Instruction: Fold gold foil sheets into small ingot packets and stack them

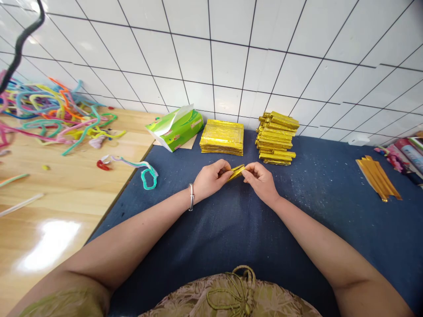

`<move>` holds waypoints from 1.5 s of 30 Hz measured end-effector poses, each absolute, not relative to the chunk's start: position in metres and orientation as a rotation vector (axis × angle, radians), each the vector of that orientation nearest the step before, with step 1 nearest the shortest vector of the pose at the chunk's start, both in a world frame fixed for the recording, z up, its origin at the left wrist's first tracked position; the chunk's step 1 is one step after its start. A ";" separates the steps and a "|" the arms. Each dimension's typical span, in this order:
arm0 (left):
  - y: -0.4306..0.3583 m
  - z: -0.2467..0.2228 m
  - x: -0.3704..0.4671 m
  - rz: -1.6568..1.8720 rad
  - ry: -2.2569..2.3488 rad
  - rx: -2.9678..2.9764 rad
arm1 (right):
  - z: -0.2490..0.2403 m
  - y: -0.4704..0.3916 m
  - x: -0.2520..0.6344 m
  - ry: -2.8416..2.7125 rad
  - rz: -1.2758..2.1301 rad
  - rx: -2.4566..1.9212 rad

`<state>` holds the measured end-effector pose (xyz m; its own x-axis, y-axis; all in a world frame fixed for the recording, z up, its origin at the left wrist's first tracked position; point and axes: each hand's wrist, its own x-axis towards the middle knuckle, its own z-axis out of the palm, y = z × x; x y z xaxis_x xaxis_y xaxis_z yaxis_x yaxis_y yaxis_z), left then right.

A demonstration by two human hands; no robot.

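Between my hands is a small strip of folded gold foil paper point(236, 172), tilted up toward the right. My left hand point(213, 178), with a silver bangle at the wrist, pinches its left end between thumb and fingers. At the other end, the thumb and fingertips of my right hand point(261, 180) close on the strip. Just beyond my hands lies a flat stack of gold foil paper sheets point(222, 137). Right of it, narrow folded gold strips point(276, 137) are heaped in a pile. My fingertips cover both ends of the held piece.
A green tissue pack point(180, 130) sits by the tiled wall point(228, 57). Colourful pipe cleaners point(56, 110) lie tangled on the wooden surface point(95, 180) at left; a looped teal one point(149, 177) rests on the dark blue cloth point(211, 246). Flat orange-gold strips point(378, 177) are at right.
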<state>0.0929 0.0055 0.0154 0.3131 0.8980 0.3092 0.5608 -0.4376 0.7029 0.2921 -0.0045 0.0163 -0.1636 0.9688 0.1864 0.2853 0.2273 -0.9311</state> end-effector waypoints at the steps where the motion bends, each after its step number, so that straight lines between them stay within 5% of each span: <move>1: 0.005 0.016 0.093 0.949 1.288 2.119 | 0.016 -0.004 0.292 -1.628 0.984 -1.201; 45: 0.002 0.019 0.092 0.795 1.226 2.371 | 0.013 -0.002 0.294 -1.582 1.006 -1.277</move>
<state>0.0920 0.0024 0.0194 0.4666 0.8255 0.3174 0.6263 -0.5618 0.5404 0.2935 -0.0020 0.0135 -0.1220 0.9847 0.1248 0.3050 0.1568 -0.9394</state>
